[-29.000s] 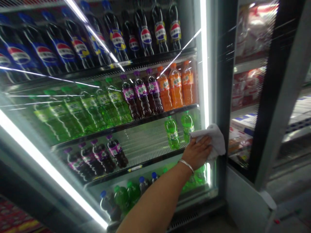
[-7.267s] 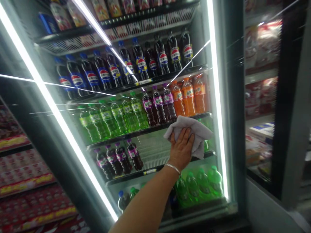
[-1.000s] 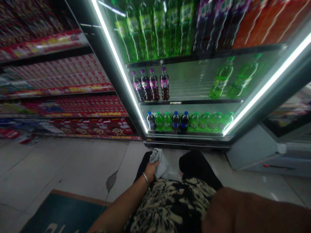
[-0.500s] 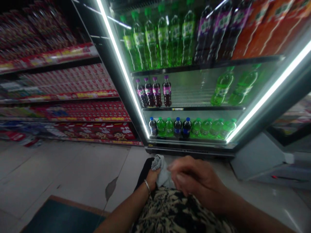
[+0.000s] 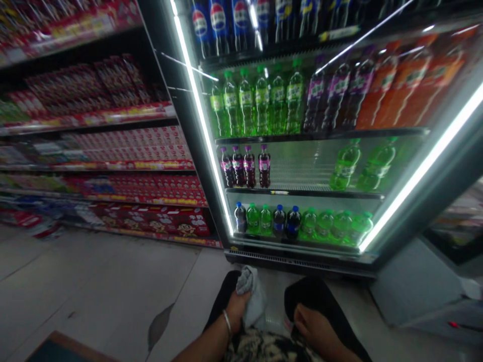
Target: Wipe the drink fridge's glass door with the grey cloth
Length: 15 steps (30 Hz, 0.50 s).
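My left hand (image 5: 234,307) is closed around a crumpled grey-white cloth (image 5: 252,295), held low over my left leg in dark trousers. A thin bracelet circles that wrist. My right hand (image 5: 314,329) rests on my right thigh with curled fingers and holds nothing I can see. In front of me stands a glass-door drinks fridge (image 5: 302,151) lit by white strips, with green, purple, orange and cola bottles on its shelves.
Store shelves (image 5: 98,166) packed with red boxes run along the left. The pale tiled floor (image 5: 94,291) has a dark chipped patch near my left leg. A mat corner (image 5: 53,349) shows at the bottom left. A grey cabinet base (image 5: 415,286) stands to the right of the fridge.
My right hand has dropped from beside the cloth down to my right thigh. The view has tilted upward, showing more of the fridge shelves. The cloth stays in my left hand.
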Tool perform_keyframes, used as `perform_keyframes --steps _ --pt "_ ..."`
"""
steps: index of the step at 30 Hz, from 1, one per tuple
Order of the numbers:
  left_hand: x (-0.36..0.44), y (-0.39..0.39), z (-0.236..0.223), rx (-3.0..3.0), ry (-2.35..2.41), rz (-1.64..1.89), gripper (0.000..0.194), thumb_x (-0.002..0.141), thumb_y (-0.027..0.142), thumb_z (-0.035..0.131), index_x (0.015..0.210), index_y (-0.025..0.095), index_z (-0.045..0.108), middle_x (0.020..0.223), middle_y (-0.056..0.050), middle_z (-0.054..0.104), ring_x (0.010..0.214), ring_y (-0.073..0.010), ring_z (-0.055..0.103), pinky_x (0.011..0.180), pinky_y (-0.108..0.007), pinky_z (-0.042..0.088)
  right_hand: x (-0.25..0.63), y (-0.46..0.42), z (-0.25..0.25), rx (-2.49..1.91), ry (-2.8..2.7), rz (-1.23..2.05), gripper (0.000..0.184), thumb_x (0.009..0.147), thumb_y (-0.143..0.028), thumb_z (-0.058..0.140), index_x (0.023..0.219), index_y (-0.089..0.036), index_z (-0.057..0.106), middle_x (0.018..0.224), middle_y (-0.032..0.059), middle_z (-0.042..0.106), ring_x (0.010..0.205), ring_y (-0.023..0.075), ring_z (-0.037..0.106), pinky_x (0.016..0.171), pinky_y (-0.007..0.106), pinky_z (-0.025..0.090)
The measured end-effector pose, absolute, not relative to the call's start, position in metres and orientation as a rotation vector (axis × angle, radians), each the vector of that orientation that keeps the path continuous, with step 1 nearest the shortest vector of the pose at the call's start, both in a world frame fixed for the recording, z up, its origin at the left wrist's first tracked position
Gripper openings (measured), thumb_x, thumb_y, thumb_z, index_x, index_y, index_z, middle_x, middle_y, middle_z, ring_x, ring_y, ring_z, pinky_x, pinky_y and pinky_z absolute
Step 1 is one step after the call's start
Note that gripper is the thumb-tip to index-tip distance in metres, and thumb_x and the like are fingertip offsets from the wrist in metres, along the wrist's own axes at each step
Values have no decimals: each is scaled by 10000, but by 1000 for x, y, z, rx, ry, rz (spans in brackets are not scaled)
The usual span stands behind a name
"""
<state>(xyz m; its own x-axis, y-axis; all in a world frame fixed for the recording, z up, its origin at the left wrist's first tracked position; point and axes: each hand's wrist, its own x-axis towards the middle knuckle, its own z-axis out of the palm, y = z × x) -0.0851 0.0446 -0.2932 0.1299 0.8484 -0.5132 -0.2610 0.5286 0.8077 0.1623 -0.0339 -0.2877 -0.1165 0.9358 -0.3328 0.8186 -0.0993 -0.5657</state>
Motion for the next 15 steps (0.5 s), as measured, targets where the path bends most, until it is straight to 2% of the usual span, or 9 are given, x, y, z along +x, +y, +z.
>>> perform_keyframes --steps 6,10,15 --pt "-85 43 -292 616 1161 903 766 383 541 912 994 136 689 956 -135 780 1074 -367 681 993 -482 517 162 -32 -306 -1956 -1931 1000 267 897 -394 366 835 -192 530 875 68 658 814 167 583 777 293 393" --pt "-84 42 -284 589 1103 880 702 446 503 912 1006 143 687 996 -138 777 1117 -349 670 1018 -455 506 167 -28 -328 -1958 -1946 929 388 931 -478 307 817 -190 540 899 87 671 840 175 593 804 298 409" --pt "-80 44 -279 588 1096 911 672 499 478 895 1043 148 678 1067 -142 764 1123 -338 668 1012 -438 513 177 -24 -348 -1781 -1973 924 388 946 -497 334 846 -222 590 882 37 690 816 129 611 777 221 432"
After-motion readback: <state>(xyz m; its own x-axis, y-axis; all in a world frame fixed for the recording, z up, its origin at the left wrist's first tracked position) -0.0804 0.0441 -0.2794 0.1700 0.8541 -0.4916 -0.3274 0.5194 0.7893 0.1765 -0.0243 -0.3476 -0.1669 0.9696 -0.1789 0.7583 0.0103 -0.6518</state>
